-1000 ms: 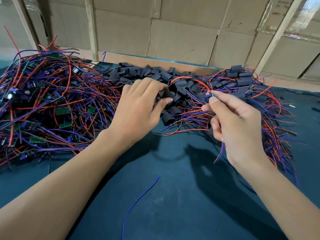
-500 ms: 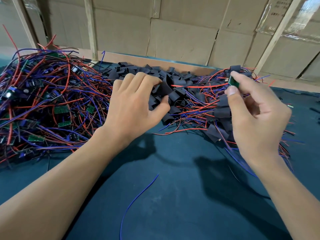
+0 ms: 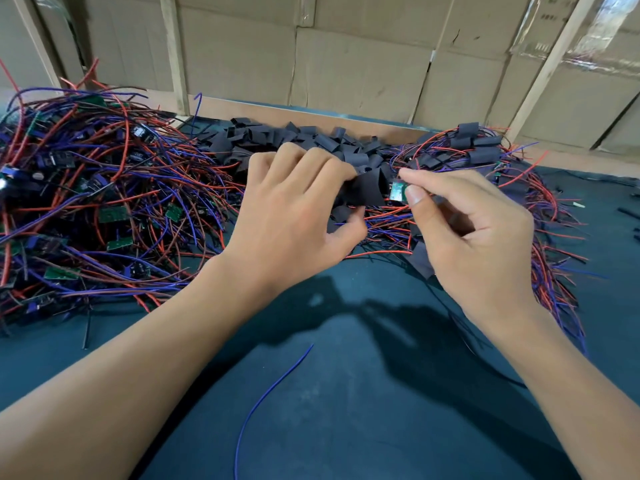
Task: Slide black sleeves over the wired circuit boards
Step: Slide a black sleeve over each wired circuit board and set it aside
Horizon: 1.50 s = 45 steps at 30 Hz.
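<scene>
My left hand (image 3: 294, 216) is gripping a soft black sleeve (image 3: 365, 190) while my right hand (image 3: 474, 237) is pinching a small flat green board (image 3: 397, 193) beside its opening.

Both forearms are bare to the frame edge, with no sleeves; the hands (image 3: 381, 220) have short-trimmed nails.

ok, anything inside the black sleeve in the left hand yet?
Not visibly. The black sleeve gripped by the left hand faces the circuit board pinched by the right hand; its interior is hidden.
</scene>
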Each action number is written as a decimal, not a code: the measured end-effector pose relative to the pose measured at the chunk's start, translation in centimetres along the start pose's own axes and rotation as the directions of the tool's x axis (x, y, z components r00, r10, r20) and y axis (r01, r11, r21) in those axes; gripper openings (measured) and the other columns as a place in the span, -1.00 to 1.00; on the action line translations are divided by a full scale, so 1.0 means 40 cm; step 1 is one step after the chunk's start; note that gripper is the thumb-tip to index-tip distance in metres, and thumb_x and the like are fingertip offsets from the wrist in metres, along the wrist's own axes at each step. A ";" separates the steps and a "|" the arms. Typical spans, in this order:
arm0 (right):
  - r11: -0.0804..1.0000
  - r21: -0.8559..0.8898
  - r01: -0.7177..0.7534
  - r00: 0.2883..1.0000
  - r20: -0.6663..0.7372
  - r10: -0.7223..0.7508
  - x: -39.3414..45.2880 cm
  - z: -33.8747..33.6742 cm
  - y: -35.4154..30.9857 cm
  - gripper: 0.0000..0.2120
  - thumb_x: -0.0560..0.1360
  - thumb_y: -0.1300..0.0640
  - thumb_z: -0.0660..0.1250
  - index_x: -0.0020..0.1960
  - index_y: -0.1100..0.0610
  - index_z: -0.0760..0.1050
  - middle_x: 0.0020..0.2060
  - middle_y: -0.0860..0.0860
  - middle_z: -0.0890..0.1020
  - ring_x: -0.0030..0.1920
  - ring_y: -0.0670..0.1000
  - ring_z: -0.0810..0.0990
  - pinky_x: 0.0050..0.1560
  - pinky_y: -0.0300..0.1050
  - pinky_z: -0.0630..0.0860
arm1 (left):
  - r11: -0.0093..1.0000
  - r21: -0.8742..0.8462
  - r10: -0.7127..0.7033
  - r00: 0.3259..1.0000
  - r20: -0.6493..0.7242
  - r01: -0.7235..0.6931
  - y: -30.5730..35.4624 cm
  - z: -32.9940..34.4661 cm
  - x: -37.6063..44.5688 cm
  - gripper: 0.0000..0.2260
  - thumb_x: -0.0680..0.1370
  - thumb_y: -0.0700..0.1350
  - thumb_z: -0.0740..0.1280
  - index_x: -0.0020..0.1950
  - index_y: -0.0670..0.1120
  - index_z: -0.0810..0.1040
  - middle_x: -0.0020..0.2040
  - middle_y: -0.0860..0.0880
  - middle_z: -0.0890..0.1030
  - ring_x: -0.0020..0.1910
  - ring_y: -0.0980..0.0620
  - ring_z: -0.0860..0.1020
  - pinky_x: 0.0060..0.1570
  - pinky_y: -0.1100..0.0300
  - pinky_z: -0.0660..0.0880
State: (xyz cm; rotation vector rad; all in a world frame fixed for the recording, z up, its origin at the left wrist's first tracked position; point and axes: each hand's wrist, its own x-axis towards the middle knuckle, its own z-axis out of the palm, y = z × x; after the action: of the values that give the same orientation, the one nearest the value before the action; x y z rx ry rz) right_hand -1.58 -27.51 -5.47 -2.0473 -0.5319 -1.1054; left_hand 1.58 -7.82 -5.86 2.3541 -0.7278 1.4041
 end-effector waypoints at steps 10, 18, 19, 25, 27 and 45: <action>0.999 0.003 -0.032 0.999 0.015 0.032 -0.006 0.004 -0.007 -0.86 0.55 0.23 0.45 0.08 0.09 0.69 -0.13 -0.18 0.62 -0.25 -0.25 0.54 -0.18 -0.44 0.36 | 0.995 0.095 0.036 0.998 0.054 -0.041 -0.006 0.012 -0.006 -0.77 0.50 0.04 0.32 -0.15 -0.12 0.59 -0.20 -0.05 0.60 -0.10 -0.19 0.55 -0.01 -0.10 0.42; 0.997 -0.025 -0.073 0.987 0.143 0.075 -0.010 0.008 -0.005 -0.79 0.46 0.19 0.53 0.08 0.02 0.71 -0.14 -0.16 0.63 -0.36 0.02 0.45 -0.25 -0.32 0.38 | 0.996 0.088 -0.034 0.963 0.267 0.011 -0.004 0.013 -0.013 -0.73 0.46 0.10 0.24 -0.09 -0.09 0.52 -0.18 -0.03 0.52 -0.13 -0.16 0.51 0.02 -0.13 0.39; 0.996 -0.007 -0.087 0.987 0.132 0.087 -0.008 0.006 -0.003 -0.80 0.46 0.18 0.52 0.07 0.01 0.70 -0.14 -0.16 0.64 -0.36 0.01 0.46 -0.25 -0.33 0.39 | 0.998 0.056 -0.047 0.958 0.284 0.033 -0.002 0.011 -0.012 -0.72 0.46 0.10 0.23 -0.07 -0.09 0.51 -0.17 -0.02 0.51 -0.13 -0.14 0.51 0.03 -0.13 0.38; 0.990 0.016 -0.140 0.984 0.117 0.137 -0.005 0.005 -0.002 -0.80 0.46 0.18 0.52 0.02 -0.06 0.69 -0.20 -0.21 0.63 -0.36 -0.08 0.51 -0.25 -0.37 0.41 | 0.987 -0.144 -0.022 0.953 0.301 0.068 -0.015 0.006 -0.014 -0.70 0.48 -0.03 0.31 0.12 -0.18 0.50 -0.03 -0.07 0.53 -0.02 -0.15 0.50 0.04 -0.13 0.39; 0.988 0.021 -0.154 0.982 0.114 0.150 -0.007 0.008 -0.007 -0.81 0.45 0.16 0.51 0.01 -0.07 0.68 -0.20 -0.19 0.64 -0.38 -0.03 0.49 -0.27 -0.29 0.44 | 0.983 -0.182 0.018 0.956 0.293 0.037 -0.021 0.006 -0.016 -0.67 0.50 -0.08 0.33 0.21 -0.20 0.51 0.03 -0.10 0.55 0.01 -0.16 0.51 0.04 -0.11 0.40; 0.697 0.352 -0.624 0.779 0.341 0.525 0.029 -0.022 0.000 -0.90 0.37 0.28 0.57 -0.15 0.13 0.72 -0.46 -0.02 0.59 -0.51 -0.09 0.41 -0.55 -0.36 0.26 | 0.956 -0.270 0.172 0.964 0.204 -0.113 -0.038 0.003 -0.001 -0.73 0.47 -0.20 0.36 0.17 -0.17 0.60 -0.03 -0.11 0.54 -0.07 -0.18 0.45 -0.04 -0.12 0.46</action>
State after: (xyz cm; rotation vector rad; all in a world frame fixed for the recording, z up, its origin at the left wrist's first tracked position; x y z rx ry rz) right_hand -1.45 -28.17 -4.18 -1.7304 -0.1772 -0.3310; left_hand 2.51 -6.61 -5.93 2.3128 -1.0928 1.0277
